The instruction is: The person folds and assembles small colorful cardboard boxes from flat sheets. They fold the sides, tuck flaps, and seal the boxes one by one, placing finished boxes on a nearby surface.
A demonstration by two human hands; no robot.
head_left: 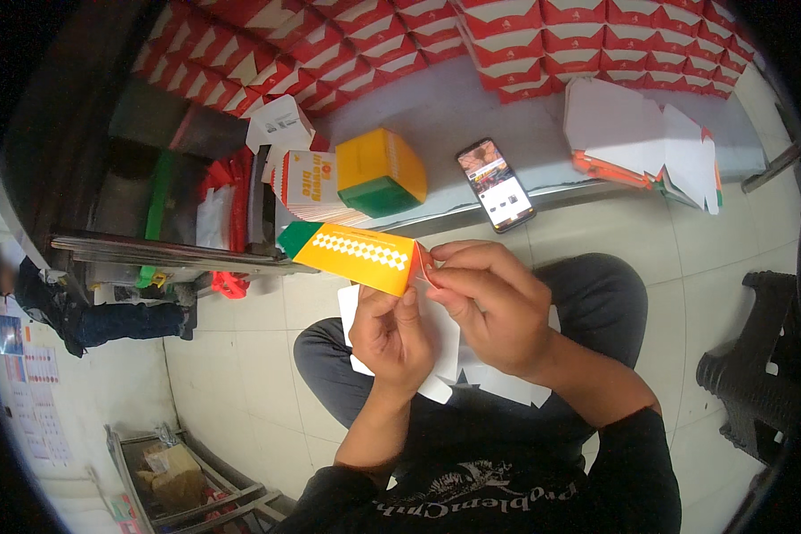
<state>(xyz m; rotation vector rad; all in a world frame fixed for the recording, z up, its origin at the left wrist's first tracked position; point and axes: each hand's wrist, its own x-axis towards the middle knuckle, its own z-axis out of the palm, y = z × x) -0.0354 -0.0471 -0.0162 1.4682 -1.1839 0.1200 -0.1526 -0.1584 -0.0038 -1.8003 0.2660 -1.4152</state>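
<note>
Between my two hands is a small yellow carton (pixel 358 256) with a green end, a white diamond pattern and an orange-red flap edge. My left hand (pixel 390 343) pinches its lower edge from below, thumb against the side. The fingers of my right hand (pixel 494 307) are closed on the flap at the carton's right end. Several white carton blanks (pixel 445 334) lie across my lap beneath the hands. Just beyond the carton, a folded yellow and green box (pixel 378 165) sits on a stack of flat printed cartons (pixel 307 182).
A lit phone (pixel 497 185) rests at the edge of a grey shelf (pixel 472 98). Rows of red and white boxes (pixel 561 40) line the back. White blanks (pixel 632 133) are piled at right, above a black stool (pixel 756 356). A person (pixel 107 325) is at far left.
</note>
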